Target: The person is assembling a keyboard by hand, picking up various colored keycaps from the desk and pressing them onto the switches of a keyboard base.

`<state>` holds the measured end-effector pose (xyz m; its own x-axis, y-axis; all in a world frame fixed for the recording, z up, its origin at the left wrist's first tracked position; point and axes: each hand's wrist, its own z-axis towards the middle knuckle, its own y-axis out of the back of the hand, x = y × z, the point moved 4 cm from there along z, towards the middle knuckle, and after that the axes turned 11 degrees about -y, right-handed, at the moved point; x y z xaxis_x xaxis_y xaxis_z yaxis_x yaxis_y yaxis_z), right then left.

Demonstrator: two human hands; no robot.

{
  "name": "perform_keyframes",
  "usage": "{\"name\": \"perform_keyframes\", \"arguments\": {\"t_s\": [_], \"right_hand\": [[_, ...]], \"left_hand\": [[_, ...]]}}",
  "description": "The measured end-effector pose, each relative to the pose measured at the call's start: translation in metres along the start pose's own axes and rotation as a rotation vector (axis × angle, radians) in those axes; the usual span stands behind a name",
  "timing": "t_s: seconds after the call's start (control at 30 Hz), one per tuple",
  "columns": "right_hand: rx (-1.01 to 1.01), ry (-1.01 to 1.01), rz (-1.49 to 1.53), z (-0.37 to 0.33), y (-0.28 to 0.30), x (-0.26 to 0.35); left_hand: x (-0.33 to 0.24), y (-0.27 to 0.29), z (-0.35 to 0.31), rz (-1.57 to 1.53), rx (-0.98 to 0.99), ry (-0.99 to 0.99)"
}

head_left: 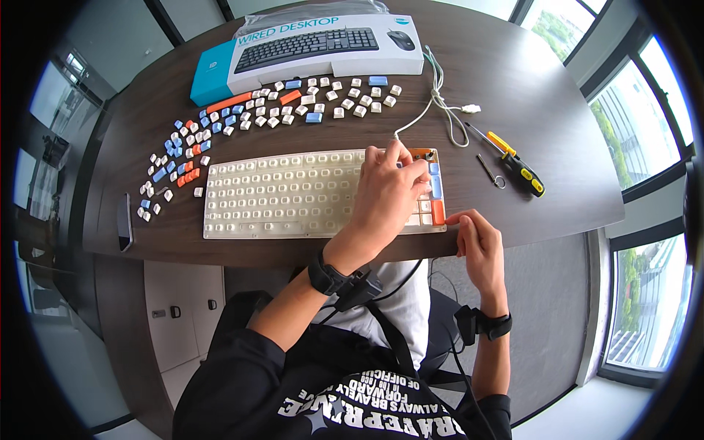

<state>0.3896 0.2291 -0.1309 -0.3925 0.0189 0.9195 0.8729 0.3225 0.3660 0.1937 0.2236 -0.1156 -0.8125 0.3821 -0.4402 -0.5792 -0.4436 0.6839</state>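
A pale wired keyboard [282, 196] lies at the table's front, most of its sockets bare of caps. White, blue and orange keycaps [438, 213] sit on its right end. My left hand [389, 187] reaches over that end, fingers bent and drawn together at the upper part of the number block. What its fingertips grip, if anything, is hidden beneath them. Beside the keyboard's lower right corner is my right hand [480, 246]. Its fingers are curled, with the index fingertip at the corner; nothing shows in them.
Loose keycaps [273, 111] spread behind and left of the keyboard. A keyboard box [308, 55] stands at the back. The coiled cable [438, 95], a yellow-black screwdriver [524, 172] and a small ringed metal tool [488, 170] lie right. A phone [125, 222] rests far left.
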Motion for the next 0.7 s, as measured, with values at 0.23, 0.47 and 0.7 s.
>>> {"name": "perform_keyframes", "arguments": {"t_s": [0.23,0.47,0.7], "right_hand": [[0.041,0.038,-0.018,-0.0053,0.0004,-0.0009],[0.027,0.041,0.017,-0.0036,-0.0009,-0.0028],[0.039,0.053,-0.002,0.0002,-0.0041,-0.0064]], "left_hand": [[0.0018,-0.0001,-0.0069,-0.029,-0.047,0.09],[-0.0072,-0.0017,-0.0074,0.13,-0.165,-0.109],[-0.0037,-0.005,-0.005,0.134,-0.121,-0.118]]}}
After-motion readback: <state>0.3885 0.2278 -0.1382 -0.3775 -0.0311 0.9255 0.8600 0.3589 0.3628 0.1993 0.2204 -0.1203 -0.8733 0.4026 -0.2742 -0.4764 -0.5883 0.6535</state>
